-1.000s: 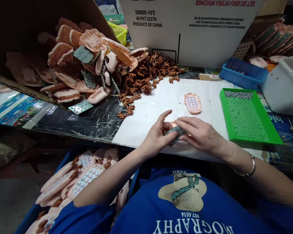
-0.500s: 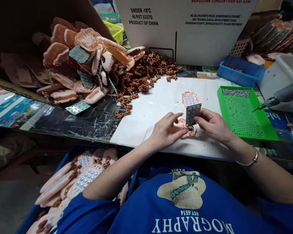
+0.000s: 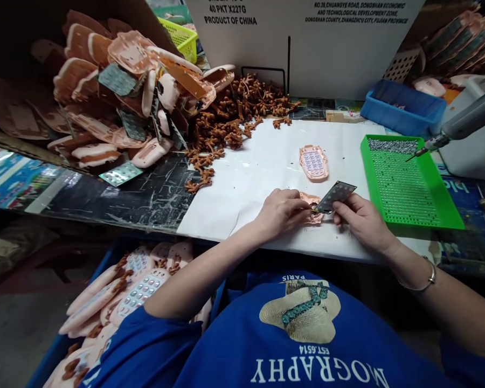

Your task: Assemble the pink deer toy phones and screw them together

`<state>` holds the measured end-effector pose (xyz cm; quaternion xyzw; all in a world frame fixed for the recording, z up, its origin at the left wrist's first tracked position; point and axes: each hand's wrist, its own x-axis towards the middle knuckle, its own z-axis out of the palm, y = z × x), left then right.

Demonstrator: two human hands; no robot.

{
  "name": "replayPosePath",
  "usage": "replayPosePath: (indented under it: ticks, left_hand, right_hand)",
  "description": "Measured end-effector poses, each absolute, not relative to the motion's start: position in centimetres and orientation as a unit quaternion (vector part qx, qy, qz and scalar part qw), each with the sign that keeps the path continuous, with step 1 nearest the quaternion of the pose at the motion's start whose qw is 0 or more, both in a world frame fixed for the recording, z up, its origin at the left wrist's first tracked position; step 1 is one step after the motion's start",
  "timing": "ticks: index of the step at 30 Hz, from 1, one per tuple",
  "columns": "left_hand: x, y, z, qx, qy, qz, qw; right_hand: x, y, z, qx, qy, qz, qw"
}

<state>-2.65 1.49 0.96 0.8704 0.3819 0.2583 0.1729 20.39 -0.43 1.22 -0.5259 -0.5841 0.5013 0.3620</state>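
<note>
My right hand [image 3: 361,218] pinches a thin dark circuit board [image 3: 336,196] by its right end, tilted above the white sheet. Under the board lies a pink plastic half-shell [image 3: 314,220], partly covered by the board and my fingers. My left hand [image 3: 281,213] is closed at the shell's left side, its fingertips pressed around thin wires [image 3: 313,210] that run toward the board; the exact grip is partly hidden. Just beyond, a second pink half-shell [image 3: 314,163] with a keypad inside lies on the sheet, touched by neither hand.
A green tray [image 3: 412,188] of screws stands at right, with an electric screwdriver [image 3: 464,124] above it. Behind are a blue bin [image 3: 404,108] and a white carton [image 3: 339,59]. Brown branching parts [image 3: 234,116] and a box of pink shells [image 3: 125,97] are left; finished-looking pink toys [image 3: 141,293] fill a bin below.
The circuit board has tipped from nearly upright to a slant and moved right with my right hand. My left fingers have gone from spread to closed near the lower shell.
</note>
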Motion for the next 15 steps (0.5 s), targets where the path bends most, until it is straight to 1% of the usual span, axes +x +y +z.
replayPosePath:
  ticks: [3, 9, 15]
  left_hand:
    - [-2.75, 1.48, 0.76, 0.862, 0.382, 0.278, 0.183]
    - [-2.45, 1.23, 0.66, 0.857, 0.400, 0.280, 0.164]
    - [-2.43, 1.15, 0.18, 0.851, 0.386, 0.307, 0.182]
  right_hand:
    - [20.41, -0.67, 1.03, -0.534, -0.590, 0.489, 0.357]
    - [20.42, -0.94, 0.79, -0.537, -0.609, 0.462, 0.356]
    - [20.39, -1.07, 1.08, -0.538, -0.615, 0.454, 0.357]
